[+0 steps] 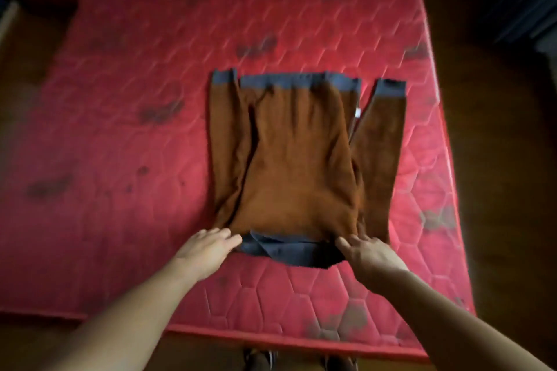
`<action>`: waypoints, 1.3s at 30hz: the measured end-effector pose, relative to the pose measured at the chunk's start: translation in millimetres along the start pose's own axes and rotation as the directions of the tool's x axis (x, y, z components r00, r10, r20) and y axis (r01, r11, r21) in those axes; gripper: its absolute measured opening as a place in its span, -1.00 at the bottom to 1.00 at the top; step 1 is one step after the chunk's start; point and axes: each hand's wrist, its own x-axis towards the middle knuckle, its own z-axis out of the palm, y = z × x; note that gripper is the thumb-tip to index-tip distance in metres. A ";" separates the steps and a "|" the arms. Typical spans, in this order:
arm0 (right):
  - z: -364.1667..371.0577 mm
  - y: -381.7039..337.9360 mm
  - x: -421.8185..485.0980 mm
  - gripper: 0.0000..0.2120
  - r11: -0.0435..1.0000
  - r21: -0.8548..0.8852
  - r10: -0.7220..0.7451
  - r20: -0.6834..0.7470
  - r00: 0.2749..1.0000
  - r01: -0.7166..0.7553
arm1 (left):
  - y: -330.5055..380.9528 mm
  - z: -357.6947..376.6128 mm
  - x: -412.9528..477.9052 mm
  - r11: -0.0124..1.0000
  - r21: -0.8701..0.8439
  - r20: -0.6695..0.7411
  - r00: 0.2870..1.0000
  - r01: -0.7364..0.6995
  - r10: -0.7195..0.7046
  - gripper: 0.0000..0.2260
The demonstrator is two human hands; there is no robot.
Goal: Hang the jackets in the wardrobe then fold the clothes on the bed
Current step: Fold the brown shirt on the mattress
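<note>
– Hands?
– Left hand (pixel 208 250) flat, fingers straight, tips touching sweater's (pixel 295 166) near left corner. Right hand (pixel 372 253) fingers spread, at near right corner. No pinch visible; blurry.
– Sweater where?
– On mattress (pixel 120 99), right of middle, close to front edge. Right sleeve (pixel 376 144) near mattress's right edge; wide mattress surface to the left and beyond.
– Direction?
– Long axis runs straight away from the person. Blue collar (pixel 295 253) near, blue hem (pixel 301 81) far, sleeves alongside.
– Hidden?
– Shoes (pixel 259 360) cut off at bottom; floor dark.
</note>
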 end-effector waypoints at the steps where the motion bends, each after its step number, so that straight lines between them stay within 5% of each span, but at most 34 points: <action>1: 32.5 -5.8 -0.1 -0.59 1.000 0.009 -0.003 0.068 0.998 0.003 | 9.0 31.2 3.7 1.000 0.025 0.046 0.999 0.000 -0.001 -0.75; 7: 141.1 -27.0 1.5 -0.58 0.999 -0.031 -0.001 0.237 0.972 0.009 | 50.1 141.4 16.2 0.993 0.122 0.178 0.984 0.000 -0.022 -0.67; 12: 156.3 -21.0 9.7 -0.59 0.998 -0.048 -0.030 0.331 0.943 0.049 | 52.8 156.7 27.3 0.993 0.114 0.267 0.963 -0.020 -0.011 -0.71; 15: 150.1 -14.6 15.5 -0.68 0.996 0.089 -0.047 0.370 0.928 0.015 | 44.8 141.3 36.1 0.997 -0.014 0.263 0.962 -0.079 0.080 -0.76; 17: 134.1 -3.9 28.7 -0.72 0.963 0.252 0.024 0.271 0.962 -0.095 | 34.7 124.9 47.3 0.989 -0.125 0.085 0.992 -0.081 0.092 -0.76; 19: 113.7 15.5 53.6 -0.76 0.932 0.339 0.135 0.002 0.991 -0.128 | 21.5 107.7 70.4 0.987 -0.150 -0.111 0.993 -0.066 0.049 -0.72; 22: 76.3 50.9 105.9 -0.69 0.929 0.330 0.261 -0.259 0.930 -0.169 | 5.0 76.4 123.3 0.986 -0.165 -0.260 0.964 0.011 -0.055 -0.60; 26: 31.3 101.6 176.1 -0.50 0.919 0.289 0.360 -0.333 0.871 -0.269 | -19.0 38.1 202.9 0.947 -0.309 -0.402 0.889 0.094 -0.219 -0.42; 30: 10.5 149.9 224.5 -0.52 0.919 0.247 0.379 -0.351 0.856 -0.306 | -57.8 12.0 263.6 0.766 -0.564 -0.298 0.789 0.308 -0.537 -0.35; 35: -0.6 177.6 286.2 -0.60 0.960 0.170 0.271 -0.346 0.898 -0.225 | -89.1 2.6 324.9 0.872 -0.475 -0.392 0.859 0.117 -0.329 -0.42; 39: 1.9 172.7 326.4 -0.54 0.966 0.210 0.231 -0.422 0.876 -0.154 | -96.5 -3.9 359.1 0.863 -0.502 -0.365 0.890 0.058 -0.272 -0.40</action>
